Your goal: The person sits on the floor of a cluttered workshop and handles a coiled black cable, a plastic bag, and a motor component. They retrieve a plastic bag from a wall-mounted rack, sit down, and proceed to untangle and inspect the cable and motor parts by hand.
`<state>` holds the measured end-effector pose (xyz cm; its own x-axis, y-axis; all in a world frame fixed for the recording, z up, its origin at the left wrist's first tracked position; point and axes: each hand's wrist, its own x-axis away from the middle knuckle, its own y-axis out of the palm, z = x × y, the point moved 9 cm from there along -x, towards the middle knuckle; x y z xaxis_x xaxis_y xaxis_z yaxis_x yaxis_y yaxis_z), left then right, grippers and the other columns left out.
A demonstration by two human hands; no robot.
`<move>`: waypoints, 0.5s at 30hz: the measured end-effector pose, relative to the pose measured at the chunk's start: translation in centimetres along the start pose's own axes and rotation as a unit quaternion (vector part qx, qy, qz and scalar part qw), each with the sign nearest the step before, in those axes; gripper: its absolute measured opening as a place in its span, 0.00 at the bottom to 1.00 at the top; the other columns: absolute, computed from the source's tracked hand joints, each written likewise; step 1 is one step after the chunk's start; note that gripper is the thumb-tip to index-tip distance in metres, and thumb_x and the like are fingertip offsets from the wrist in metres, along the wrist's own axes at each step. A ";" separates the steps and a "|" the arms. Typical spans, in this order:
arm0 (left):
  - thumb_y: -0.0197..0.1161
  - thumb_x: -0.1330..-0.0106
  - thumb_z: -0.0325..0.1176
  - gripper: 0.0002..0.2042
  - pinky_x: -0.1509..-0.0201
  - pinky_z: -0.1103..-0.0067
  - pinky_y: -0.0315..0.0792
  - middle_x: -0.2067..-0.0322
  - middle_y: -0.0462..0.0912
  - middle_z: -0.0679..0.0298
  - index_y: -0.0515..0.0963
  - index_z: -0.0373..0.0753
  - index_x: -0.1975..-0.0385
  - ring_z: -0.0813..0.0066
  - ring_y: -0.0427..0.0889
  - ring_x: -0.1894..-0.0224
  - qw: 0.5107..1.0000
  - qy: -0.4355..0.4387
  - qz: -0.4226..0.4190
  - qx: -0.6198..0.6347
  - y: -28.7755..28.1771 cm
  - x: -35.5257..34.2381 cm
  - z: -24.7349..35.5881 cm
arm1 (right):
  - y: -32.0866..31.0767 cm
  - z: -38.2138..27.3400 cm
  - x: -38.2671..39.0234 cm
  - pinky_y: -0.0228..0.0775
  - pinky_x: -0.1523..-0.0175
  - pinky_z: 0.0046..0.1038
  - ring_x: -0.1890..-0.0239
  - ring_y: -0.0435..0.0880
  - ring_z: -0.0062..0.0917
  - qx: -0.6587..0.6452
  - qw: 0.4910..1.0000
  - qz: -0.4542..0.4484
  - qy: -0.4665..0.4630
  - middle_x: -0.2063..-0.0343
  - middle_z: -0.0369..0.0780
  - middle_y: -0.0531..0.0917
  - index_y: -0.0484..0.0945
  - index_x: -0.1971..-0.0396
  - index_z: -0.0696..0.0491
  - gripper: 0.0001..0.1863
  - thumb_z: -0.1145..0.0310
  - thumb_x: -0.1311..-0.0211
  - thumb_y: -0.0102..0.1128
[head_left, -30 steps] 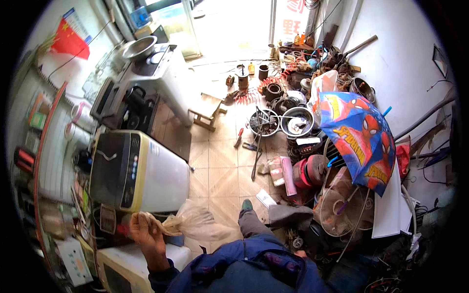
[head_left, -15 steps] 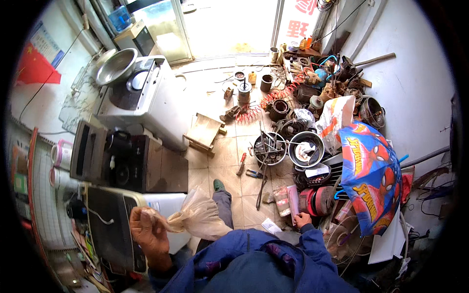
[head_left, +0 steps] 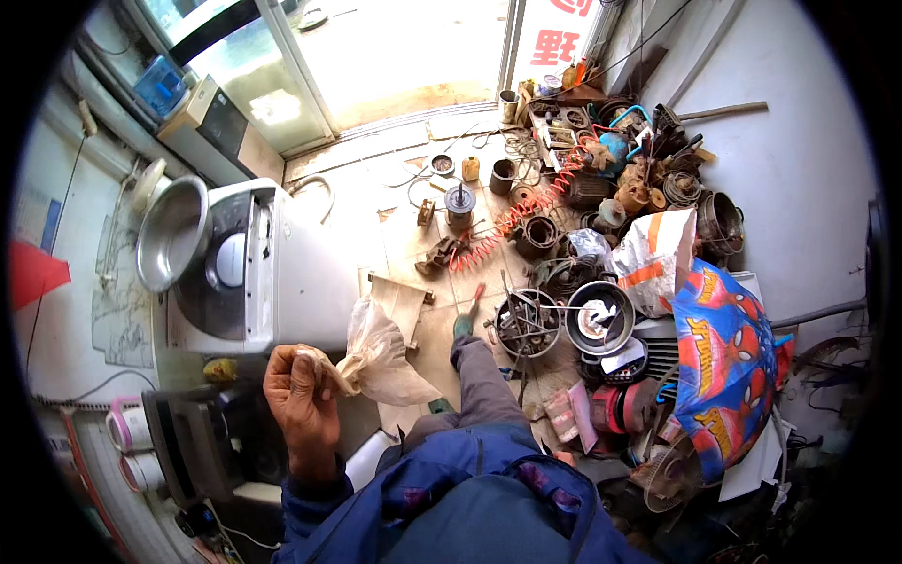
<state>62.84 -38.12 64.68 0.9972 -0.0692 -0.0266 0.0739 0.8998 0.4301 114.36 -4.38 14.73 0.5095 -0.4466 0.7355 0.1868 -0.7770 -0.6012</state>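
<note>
Pinched at the twisted top of a thin, pale translucent plastic bag (head_left: 385, 367) is my left hand (head_left: 301, 399), raised low on the left; the bag hangs out toward the middle. My right hand (head_left: 564, 458) peeks out from behind my jacket at the lower right, near pink packets (head_left: 562, 414), its fingers mostly hidden. A step in front of me are a small wooden stool (head_left: 393, 305) and a red-handled tool (head_left: 480, 291) beside my forward foot.
A white washing machine (head_left: 301, 282) with a steel basin (head_left: 174, 235) stands left. Pots of metal parts (head_left: 526, 324), a coiled red hose (head_left: 498, 230) and a cartoon-patterned umbrella (head_left: 719, 367) crowd the right. A glass doorway (head_left: 404, 66) is ahead.
I have stepped forward, past the nearer machine, toward the door and stool. The left hand still holds the bag. My right hand showed at the pink packets, then became mostly hidden.
</note>
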 end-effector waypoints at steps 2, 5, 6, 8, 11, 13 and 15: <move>0.56 0.25 0.34 0.07 0.77 0.88 0.66 0.73 0.76 0.69 0.73 0.38 0.61 0.88 0.65 0.80 1.000 -0.003 -0.004 -0.005 0.2 -4.7 -1.4 | 0.8 -2.1 -3.7 0.75 0.55 0.43 0.64 0.85 0.44 0.007 0.999 -0.040 -0.003 0.68 0.47 0.87 0.87 0.64 0.54 0.21 0.50 0.41 0.60; 0.55 0.25 0.34 0.06 0.75 0.87 0.67 0.73 0.76 0.69 0.73 0.39 0.60 0.87 0.65 0.79 0.999 -0.031 0.020 -0.007 0.8 -12.2 -4.2 | 0.0 -4.9 -8.7 0.75 0.55 0.43 0.62 0.85 0.44 -0.006 0.998 -0.056 0.017 0.65 0.47 0.87 0.86 0.64 0.55 0.23 0.49 0.43 0.62; 0.55 0.25 0.34 0.06 0.74 0.87 0.67 0.73 0.76 0.70 0.73 0.39 0.60 0.87 0.65 0.79 0.998 -0.046 0.034 -0.011 1.3 -14.3 -5.4 | -1.0 -6.5 -9.9 0.75 0.55 0.43 0.63 0.85 0.44 -0.029 0.999 -0.025 0.026 0.66 0.48 0.87 0.86 0.64 0.55 0.23 0.49 0.44 0.63; 0.57 0.26 0.33 0.05 0.76 0.88 0.62 0.73 0.75 0.69 0.72 0.39 0.62 0.87 0.65 0.78 0.994 -0.034 0.091 -0.047 0.7 -17.7 -5.3 | -5.6 -13.3 -14.0 0.75 0.56 0.43 0.63 0.85 0.44 -0.057 0.998 0.010 0.019 0.66 0.49 0.86 0.86 0.66 0.56 0.23 0.49 0.46 0.64; 0.55 0.25 0.33 0.05 0.74 0.88 0.64 0.72 0.75 0.69 0.72 0.39 0.61 0.87 0.65 0.78 0.993 -0.058 0.082 -0.069 1.9 -24.6 -7.4 | -11.1 -19.5 -18.7 0.76 0.59 0.39 0.67 0.86 0.40 -0.097 0.993 0.001 0.064 0.71 0.49 0.86 0.85 0.68 0.58 0.20 0.53 0.45 0.65; 0.53 0.24 0.35 0.07 0.72 0.87 0.67 0.72 0.74 0.70 0.71 0.40 0.62 0.86 0.63 0.79 0.994 -0.067 0.039 -0.083 4.2 -28.3 -8.3 | -16.6 -25.2 -20.3 0.77 0.62 0.34 0.70 0.87 0.33 -0.171 0.984 0.008 0.048 0.75 0.47 0.86 0.84 0.68 0.61 0.18 0.58 0.43 0.63; 0.52 0.24 0.35 0.07 0.72 0.87 0.66 0.71 0.75 0.69 0.71 0.39 0.63 0.86 0.63 0.78 0.994 -0.045 0.040 -0.090 6.0 -31.6 -8.1 | -20.8 -28.9 -22.9 0.78 0.64 0.32 0.71 0.87 0.28 -0.247 0.968 0.017 0.037 0.75 0.45 0.87 0.83 0.66 0.63 0.17 0.62 0.42 0.63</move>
<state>31.80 -27.00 60.77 0.9960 -0.0264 0.0859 0.0032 0.9657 0.2597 74.58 9.21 19.41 0.4439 -0.4923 0.7487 -0.2632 -0.8703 -0.4162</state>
